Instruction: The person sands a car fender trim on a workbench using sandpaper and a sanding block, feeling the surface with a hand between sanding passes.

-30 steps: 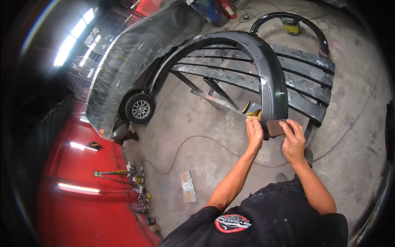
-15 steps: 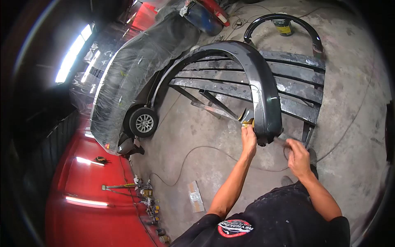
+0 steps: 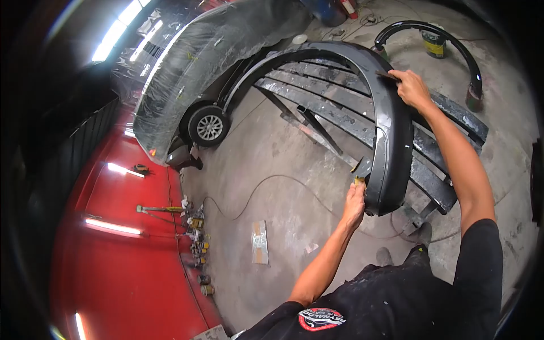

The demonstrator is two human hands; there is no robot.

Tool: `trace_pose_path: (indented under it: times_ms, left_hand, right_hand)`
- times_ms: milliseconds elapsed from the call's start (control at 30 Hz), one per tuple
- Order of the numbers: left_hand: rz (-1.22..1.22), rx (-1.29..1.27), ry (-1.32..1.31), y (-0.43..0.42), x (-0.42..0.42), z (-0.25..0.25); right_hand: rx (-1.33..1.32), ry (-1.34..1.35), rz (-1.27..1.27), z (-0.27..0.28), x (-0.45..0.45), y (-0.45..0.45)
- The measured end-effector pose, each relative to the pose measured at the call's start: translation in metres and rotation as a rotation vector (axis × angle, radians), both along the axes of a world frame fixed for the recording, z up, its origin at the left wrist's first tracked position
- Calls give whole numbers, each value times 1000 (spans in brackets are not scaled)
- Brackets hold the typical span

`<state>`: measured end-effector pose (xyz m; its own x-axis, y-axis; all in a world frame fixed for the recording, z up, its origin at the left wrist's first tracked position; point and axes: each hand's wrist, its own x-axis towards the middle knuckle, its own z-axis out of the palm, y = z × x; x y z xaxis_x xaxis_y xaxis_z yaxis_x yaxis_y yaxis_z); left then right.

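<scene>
A dark grey arched wheel-arch flare (image 3: 392,136) rests across a slatted bench. Beside its lower end, my left hand (image 3: 355,205) is closed around a yellow-handled putty knife (image 3: 363,168), whose wide blade points up. Farther up the arch, my right hand (image 3: 412,89) grips a thin, flat spreader (image 3: 386,75). The spreader lies against the flare's outer surface, where lighter grey patches show. My fingers cover most of the spreader.
The paint-marked bench (image 3: 328,107) stands under the flare. A second black flare (image 3: 473,62) and a bucket (image 3: 434,44) are behind it. A plastic-covered car (image 3: 209,51) stands left. A hose (image 3: 272,177) and a flat board (image 3: 260,242) lie on the floor.
My right hand has moved from below the flare's lower end up to its upper curve, bringing the spreader against the surface. My left hand still holds the putty knife. The camera view has shifted.
</scene>
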<state>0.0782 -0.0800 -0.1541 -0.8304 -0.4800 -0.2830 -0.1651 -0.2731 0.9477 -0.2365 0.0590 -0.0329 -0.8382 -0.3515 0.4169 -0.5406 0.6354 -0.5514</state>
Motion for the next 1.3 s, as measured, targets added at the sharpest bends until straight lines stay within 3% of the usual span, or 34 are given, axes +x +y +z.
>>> trace_pose_path:
  times_ms: [133, 267, 600, 733, 1000, 1167, 1233, 1300]
  left_hand:
    - [-106, 76, -46, -3, 0, 12]
    - [-100, 105, -62, 4, -5, 28]
    - [-170, 137, -55, -7, -11, 16]
    - [-154, 199, -54, 1, -10, 36]
    - [-187, 217, -22, -1, -14, 32]
    - [-205, 186, -66, -4, -13, 33]
    - [-239, 183, -67, -12, -15, 17]
    - [-247, 187, -70, -7, -10, 27]
  right_hand:
    - [43, 2, 29, -3, 13, 0]
    - [12, -24, 34, 4, 79, 18]
    - [-141, 42, 19, 1, 263, 41]
    - [-213, 102, -24, -19, 306, 46]
    - [-250, 304, 44, -83, 341, 52]
    - [-259, 298, 101, -125, 348, 61]
    - [60, -112, 337, -162, 355, 76]
    - [35, -253, 327, -187, 376, 93]
